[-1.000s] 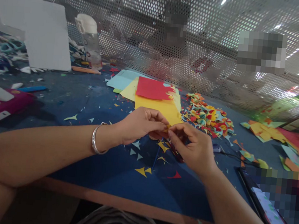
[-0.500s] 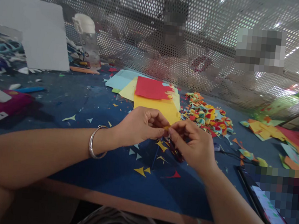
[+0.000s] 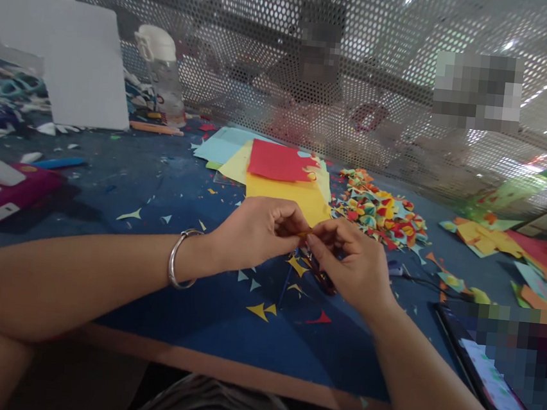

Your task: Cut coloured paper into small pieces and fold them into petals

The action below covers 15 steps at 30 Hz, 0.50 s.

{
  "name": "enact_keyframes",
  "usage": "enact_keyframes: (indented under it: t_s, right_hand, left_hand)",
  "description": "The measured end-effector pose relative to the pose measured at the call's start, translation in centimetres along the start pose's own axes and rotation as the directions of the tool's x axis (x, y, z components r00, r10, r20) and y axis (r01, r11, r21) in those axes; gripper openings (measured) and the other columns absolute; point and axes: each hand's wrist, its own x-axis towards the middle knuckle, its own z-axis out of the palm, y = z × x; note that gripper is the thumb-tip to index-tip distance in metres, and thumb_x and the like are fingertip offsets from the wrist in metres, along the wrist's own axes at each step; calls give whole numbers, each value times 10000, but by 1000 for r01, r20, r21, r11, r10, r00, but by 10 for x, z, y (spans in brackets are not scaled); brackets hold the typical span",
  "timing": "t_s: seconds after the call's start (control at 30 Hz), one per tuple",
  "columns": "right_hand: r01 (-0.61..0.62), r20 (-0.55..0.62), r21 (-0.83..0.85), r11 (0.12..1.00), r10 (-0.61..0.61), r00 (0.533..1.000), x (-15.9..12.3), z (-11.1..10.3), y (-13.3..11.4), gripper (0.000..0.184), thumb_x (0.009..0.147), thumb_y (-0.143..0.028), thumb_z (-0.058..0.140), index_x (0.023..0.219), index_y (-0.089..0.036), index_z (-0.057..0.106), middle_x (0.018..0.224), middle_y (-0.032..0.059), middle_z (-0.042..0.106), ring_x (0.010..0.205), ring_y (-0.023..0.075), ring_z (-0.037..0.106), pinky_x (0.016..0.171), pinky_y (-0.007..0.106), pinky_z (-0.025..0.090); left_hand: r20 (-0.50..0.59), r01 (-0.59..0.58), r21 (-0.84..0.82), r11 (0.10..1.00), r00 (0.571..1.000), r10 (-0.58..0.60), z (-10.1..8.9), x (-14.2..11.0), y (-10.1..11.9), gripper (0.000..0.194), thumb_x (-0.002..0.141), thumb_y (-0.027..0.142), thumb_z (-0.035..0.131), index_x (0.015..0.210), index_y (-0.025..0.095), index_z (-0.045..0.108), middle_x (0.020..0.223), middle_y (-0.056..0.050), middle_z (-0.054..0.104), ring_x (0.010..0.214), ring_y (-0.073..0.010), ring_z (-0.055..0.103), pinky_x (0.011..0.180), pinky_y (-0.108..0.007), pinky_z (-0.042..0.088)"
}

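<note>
My left hand (image 3: 258,234) and my right hand (image 3: 360,258) meet over the dark blue table, fingertips pinched together. Between them is a small yellow-orange paper piece (image 3: 305,233), mostly covered by the fingers. Partly under my right hand lies a dark red looped thing (image 3: 328,284), maybe a scissors handle. Yellow paper scraps (image 3: 258,310) and a red scrap (image 3: 323,317) lie on the table below the hands. Just beyond the fingers are a yellow sheet (image 3: 284,195) and a red sheet (image 3: 275,160) with a cut-away edge.
Many small coloured paper pieces (image 3: 382,209) are heaped at the back right. A phone (image 3: 493,381) lies at the right. A clear bottle (image 3: 163,72) and a white board (image 3: 88,65) stand at the back left, with a magenta box (image 3: 23,197) nearer. Perforated metal screen (image 3: 250,41) behind.
The yellow-orange paper piece now looks thinner between the fingertips, as if turned or folded. Both hands stay nearly in place; the view has shifted slightly.
</note>
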Motion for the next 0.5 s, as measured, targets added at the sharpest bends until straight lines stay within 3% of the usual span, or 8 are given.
enact_keyframes:
  t_s: [0.17,0.3,0.5]
  right_hand:
    - [28,10,-3,1000,-27,1000,-2,2,0,83,909,-271,635,869,-201,650,684,-21,633,554,93,561,519,215,450]
    - [-3,5,54,999,3,1000,-2,1,-4,92,902,-275,638,862,-192,641,669,-27,618,541,87,553,509,215,450]
    - [-76,-27,203,976,83,996,0,-3,-11,150,870,-321,663,809,-196,608,575,-51,586,436,81,544,426,208,418]
  left_hand:
    - [17,13,-10,1000,1000,-13,-1,0,3,177,742,142,745,872,179,631,731,6,713,697,-135,689,672,-244,532]
    - [68,124,-209,970,991,-112,0,5,4,263,700,100,764,911,164,622,696,15,692,643,-119,658,645,-250,512]
    - [126,297,-495,817,954,-271,6,6,8,189,718,66,789,817,120,636,669,16,667,614,-87,648,637,-226,504]
